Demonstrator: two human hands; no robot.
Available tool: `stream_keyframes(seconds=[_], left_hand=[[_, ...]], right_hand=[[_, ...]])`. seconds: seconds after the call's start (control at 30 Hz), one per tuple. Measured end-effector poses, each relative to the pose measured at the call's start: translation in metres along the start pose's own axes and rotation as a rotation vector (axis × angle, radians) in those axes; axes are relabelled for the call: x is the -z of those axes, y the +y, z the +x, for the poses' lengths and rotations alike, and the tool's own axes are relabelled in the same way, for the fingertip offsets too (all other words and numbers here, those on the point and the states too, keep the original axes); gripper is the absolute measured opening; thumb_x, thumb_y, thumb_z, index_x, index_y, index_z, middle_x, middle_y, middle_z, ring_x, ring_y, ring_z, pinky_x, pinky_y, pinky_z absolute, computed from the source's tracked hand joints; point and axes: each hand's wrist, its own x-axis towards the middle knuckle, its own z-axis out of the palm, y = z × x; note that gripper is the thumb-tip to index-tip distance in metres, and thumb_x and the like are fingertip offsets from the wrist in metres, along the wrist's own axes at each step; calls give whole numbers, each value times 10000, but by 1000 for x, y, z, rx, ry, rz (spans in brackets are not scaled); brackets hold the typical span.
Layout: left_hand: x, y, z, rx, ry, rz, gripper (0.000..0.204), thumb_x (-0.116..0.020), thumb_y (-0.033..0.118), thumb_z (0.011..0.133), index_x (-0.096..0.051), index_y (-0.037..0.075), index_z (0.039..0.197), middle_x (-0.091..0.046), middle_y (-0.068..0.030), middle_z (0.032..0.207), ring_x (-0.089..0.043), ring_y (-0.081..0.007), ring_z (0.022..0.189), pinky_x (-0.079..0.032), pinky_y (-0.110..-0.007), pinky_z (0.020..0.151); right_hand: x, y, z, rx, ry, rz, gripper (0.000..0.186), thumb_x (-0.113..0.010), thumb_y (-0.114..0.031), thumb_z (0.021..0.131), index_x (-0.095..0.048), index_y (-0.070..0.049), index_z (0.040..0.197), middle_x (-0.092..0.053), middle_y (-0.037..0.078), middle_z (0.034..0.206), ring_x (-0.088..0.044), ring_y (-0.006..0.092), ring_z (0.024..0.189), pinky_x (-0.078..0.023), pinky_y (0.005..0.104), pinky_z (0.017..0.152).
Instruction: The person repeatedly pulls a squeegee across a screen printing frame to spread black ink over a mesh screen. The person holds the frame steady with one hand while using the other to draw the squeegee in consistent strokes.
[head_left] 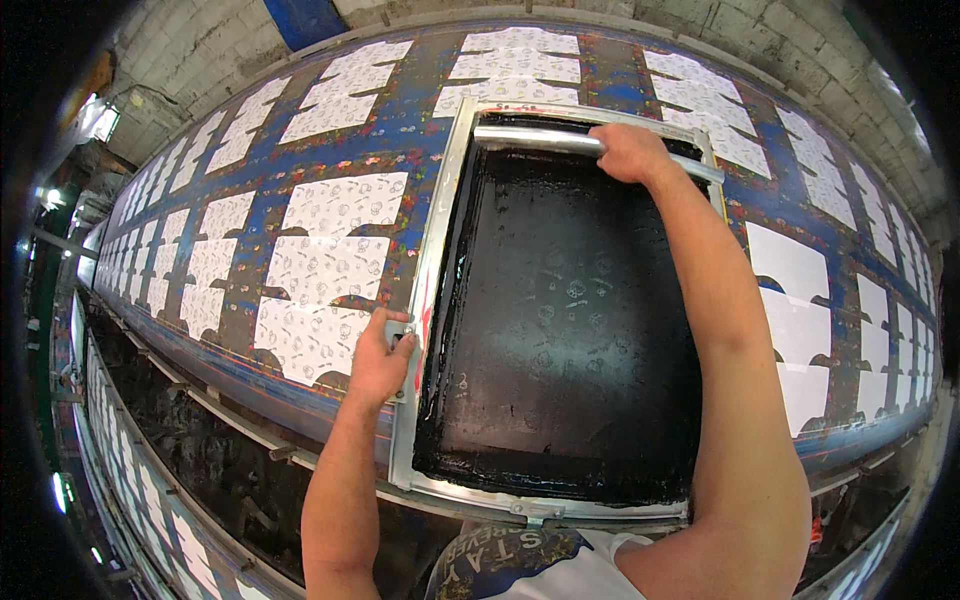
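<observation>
A screen printing frame (432, 290) with a silver metal rim lies across the long table in front of me. Its mesh (560, 380) is coated in glossy black ink, with faint small motifs showing in the middle. My right hand (630, 152) is closed on a silver squeegee bar (530, 138) that lies across the top part of the mesh. My left hand (383, 360) is closed on a metal bracket (398, 330) on the frame's left side. My right forearm crosses over the right side of the screen.
The long table (610, 70) holds rows of cut white fabric pieces, printed with small motifs at left (330, 205) and looking plainer at near right (790, 250). Another table (135, 450) with white pieces runs below at left. A block wall (190, 45) stands behind, and lamps shine at far left.
</observation>
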Motion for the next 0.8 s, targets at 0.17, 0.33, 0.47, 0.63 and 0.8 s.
stream_keyframes(seconds=[0.17, 0.33, 0.47, 0.63, 0.8], left_hand=[[0, 6, -2, 13, 12, 32, 276, -785, 79, 988, -667, 85, 1238, -623, -51, 793, -545, -143, 689, -491, -361, 664], [1, 9, -2, -29, 7, 50, 283, -780, 68, 988, -661, 72, 1244, -636, -48, 811, -541, -144, 693, -488, -347, 667], [1, 10, -3, -39, 3, 24, 289, -770, 59, 990, -654, 63, 1255, -669, -65, 851, -586, -144, 726, -507, -345, 689], [4, 8, -2, -70, -20, 66, 287, -752, 52, 1002, -645, 59, 1268, -713, -95, 943, -660, -175, 847, -552, -358, 787], [2, 0, 2, -103, 3, 85, 304, -758, 128, 989, -659, 59, 1268, -775, -222, 1071, -764, -351, 1008, -578, -452, 924]], right_hand=[[-7, 3, 11, 3, 20, -38, 356, -626, -85, 912, -782, -113, 1231, -792, 199, 1236, -741, 414, 1200, -587, 548, 1021], [-7, -4, -9, 66, -10, -58, 311, -654, -125, 895, -792, -107, 1173, -805, 181, 1186, -763, 396, 1154, -608, 542, 991], [-12, -17, -50, 118, 14, -82, 291, -675, -137, 872, -791, -112, 1138, -810, 166, 1146, -775, 388, 1119, -625, 532, 954], [-18, -46, -124, 186, 39, -44, 276, -716, -122, 842, -774, -113, 1112, -772, 146, 1112, -769, 384, 1079, -630, 528, 922], [-25, -92, -214, 180, 22, -22, 273, -733, -108, 831, -774, -118, 1100, -766, 139, 1132, -768, 370, 1090, -634, 509, 931]])
